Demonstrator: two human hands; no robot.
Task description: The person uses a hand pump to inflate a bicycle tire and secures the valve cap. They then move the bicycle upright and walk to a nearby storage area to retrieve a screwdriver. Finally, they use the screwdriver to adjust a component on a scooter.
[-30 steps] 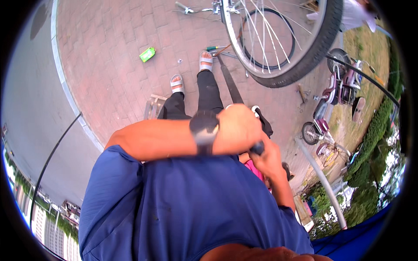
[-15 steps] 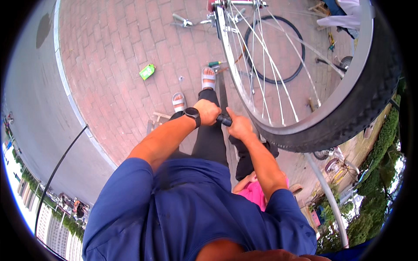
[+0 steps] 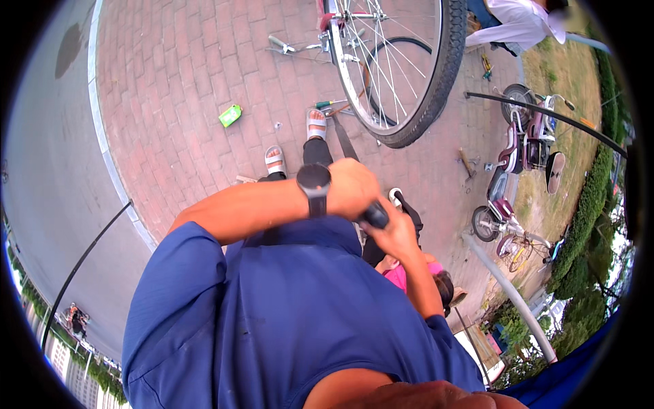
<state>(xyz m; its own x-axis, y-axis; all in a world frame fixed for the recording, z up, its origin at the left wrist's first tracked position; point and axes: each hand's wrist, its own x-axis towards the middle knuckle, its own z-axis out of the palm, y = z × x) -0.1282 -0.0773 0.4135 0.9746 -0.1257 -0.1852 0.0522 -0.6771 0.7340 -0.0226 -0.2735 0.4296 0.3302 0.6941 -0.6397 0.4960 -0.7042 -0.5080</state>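
Observation:
Both hands grip the black crosswise handle (image 3: 375, 215) of what looks like a bicycle floor pump. My left hand (image 3: 352, 185), with a dark watch on its wrist, closes round one end. The other end is wrapped by my right hand (image 3: 396, 235). A dark pump barrel (image 3: 345, 138) runs down toward my sandalled foot; its base is hard to make out. Ahead on the right stands a bicycle wheel (image 3: 424, 112) with a knobbly black tyre, apart from my hands. Its bicycle seems to be upside down, handlebar (image 3: 289, 48) on the bricks.
A black rubber ring (image 3: 375, 102) lies behind the wheel. On the paving are a green packet (image 3: 230, 115), a green-handled tool (image 3: 327, 104) and a hammer (image 3: 466, 163). One person in pink (image 3: 396, 276) is close on my right; another in white (image 3: 518, 24) is farther off. Scooters (image 3: 507, 163) stand right.
Both hands have risen toward my body with the pump handle, still gripping it. My view has shifted, so the wheel appears smaller and farther up, and scooters show at right.

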